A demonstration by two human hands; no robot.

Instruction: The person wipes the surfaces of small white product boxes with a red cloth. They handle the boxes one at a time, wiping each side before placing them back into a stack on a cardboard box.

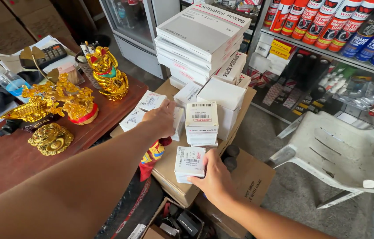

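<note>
My right hand point(214, 180) grips a small white box point(189, 163) with a barcode label, resting on a brown cardboard carton point(169, 170). My left hand point(160, 118) reaches over and rests on another small white box point(178, 121) beside two flat ones point(145, 107). Between the hands stands a short stack of small white boxes point(201, 124). Behind them rises a tall pile of large flat white boxes point(204, 42).
A dark wooden table point(5, 163) on the left carries golden figurines point(107, 73), a spray bottle point(1, 75) and a calculator point(50, 54). A white plastic chair point(337, 150) stands at right. Shelves with spray cans point(328, 22) line the back. An open box point(178, 221) lies on the floor.
</note>
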